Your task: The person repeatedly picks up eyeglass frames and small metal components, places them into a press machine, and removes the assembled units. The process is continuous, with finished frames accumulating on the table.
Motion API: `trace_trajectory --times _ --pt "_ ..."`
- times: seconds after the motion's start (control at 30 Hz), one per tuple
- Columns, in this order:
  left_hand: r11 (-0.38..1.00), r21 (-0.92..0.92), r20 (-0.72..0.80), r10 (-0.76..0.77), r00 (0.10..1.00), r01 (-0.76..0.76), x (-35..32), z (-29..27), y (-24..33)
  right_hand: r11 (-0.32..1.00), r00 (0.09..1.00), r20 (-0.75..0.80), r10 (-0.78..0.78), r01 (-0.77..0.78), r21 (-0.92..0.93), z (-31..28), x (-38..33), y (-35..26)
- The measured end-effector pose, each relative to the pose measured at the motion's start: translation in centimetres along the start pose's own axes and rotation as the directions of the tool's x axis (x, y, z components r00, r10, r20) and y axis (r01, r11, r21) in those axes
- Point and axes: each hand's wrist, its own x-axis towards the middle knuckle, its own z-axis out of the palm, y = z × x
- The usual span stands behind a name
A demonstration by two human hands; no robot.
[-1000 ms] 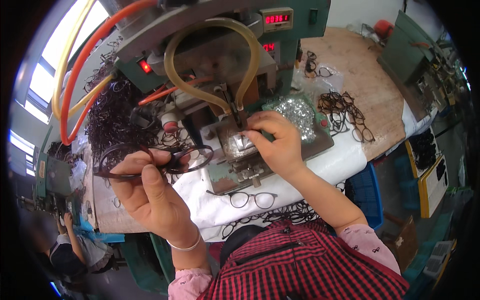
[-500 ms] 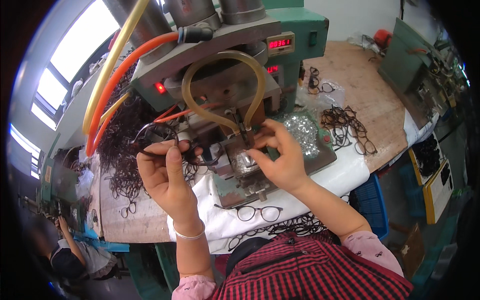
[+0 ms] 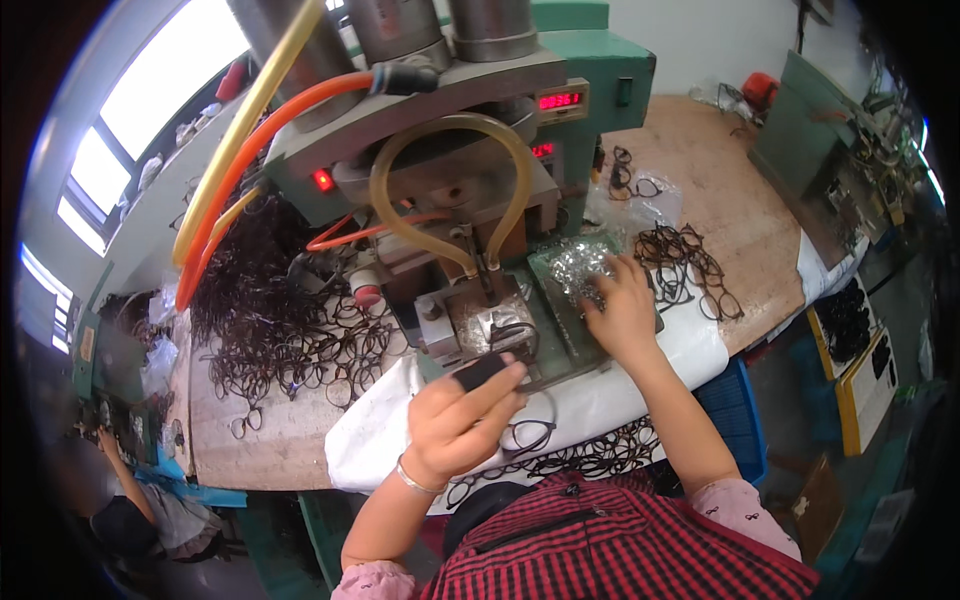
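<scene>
My left hand (image 3: 465, 420) is closed in front of the machine's metal die block (image 3: 490, 325), with a black cover on one finger. It pinches a dark eyeglass frame (image 3: 514, 332); one rim shows beyond the fingertips, and the rest is blurred or hidden by the hand. My right hand (image 3: 622, 305) reaches over the green tray (image 3: 560, 325) at the die's right, its bent fingers apart at a heap of small shiny silver pieces (image 3: 577, 265). Another dark eyeglass frame (image 3: 529, 450) lies on the white cloth (image 3: 370, 425), partly behind my left hand.
Over the die stands a green press (image 3: 600, 75) with red displays and hoses. Tangled dark frames (image 3: 270, 330) are heaped at left; more frames (image 3: 690, 265) lie at right and along the front edge. A blue crate (image 3: 735, 410) is low at right. Another person (image 3: 150, 510) sits far left.
My left hand has come right and nearer with the frame. My right hand has left the die and moved right to the silver pieces.
</scene>
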Motion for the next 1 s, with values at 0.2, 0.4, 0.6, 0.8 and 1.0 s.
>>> trace_trajectory --times 0.2,0.4,0.6,0.8,1.0 --pt "0.982 0.068 0.031 0.174 0.984 -0.176 -0.1 2.8 -1.4 0.978 0.994 -0.112 0.004 0.020 0.206 0.2 0.8 2.5" --pt "0.995 0.033 0.025 0.098 0.995 -0.099 -0.4 2.8 -1.3 0.982 0.980 -0.194 -0.034 0.068 0.175 2.4 1.8 1.3" --pt "0.992 -0.042 0.110 -0.111 0.988 0.116 -2.3 1.2 1.1 0.975 0.980 -0.020 -0.197 0.194 -0.105 5.0 4.7 -1.0" --pt "0.642 0.561 -0.312 -0.421 0.852 0.523 -17.0 -10.4 -5.9 0.968 0.983 -0.160 -0.092 0.125 0.216 1.4 -0.8 4.2" --pt "-0.181 0.565 -0.659 -0.685 0.309 0.805 -32.8 -24.9 -20.6 0.948 0.993 -0.100 -0.054 0.082 0.308 3.0 -0.4 4.3"
